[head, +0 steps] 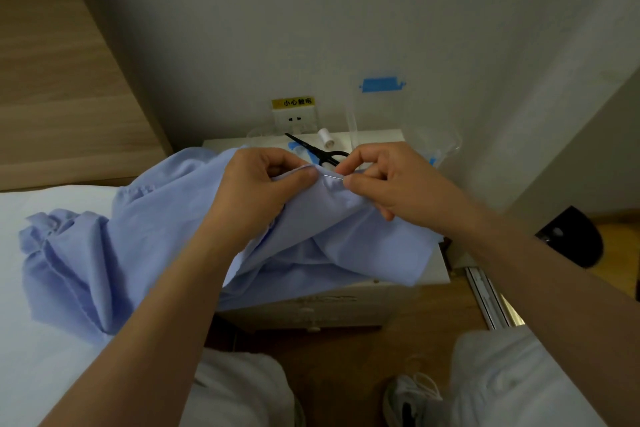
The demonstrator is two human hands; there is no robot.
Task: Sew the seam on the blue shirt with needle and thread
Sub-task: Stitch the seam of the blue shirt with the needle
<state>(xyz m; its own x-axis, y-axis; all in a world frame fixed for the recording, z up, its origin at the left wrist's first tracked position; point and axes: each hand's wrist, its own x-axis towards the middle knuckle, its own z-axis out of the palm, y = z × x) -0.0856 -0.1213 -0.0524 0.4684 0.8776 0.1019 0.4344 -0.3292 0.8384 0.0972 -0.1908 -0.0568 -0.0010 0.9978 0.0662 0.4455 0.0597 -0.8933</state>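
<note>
Shirt (145, 225) draped from bed (41, 340) onto nightstand (440, 267); scissors (317, 151), thread spool (325, 136) behind hands.

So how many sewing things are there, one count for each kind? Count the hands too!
blue shirt: 1
needle: 1
black scissors: 1
white thread spool: 1
hands: 2, the left hand pinching the shirt and the right hand pinching the needle
Total: 6
</note>
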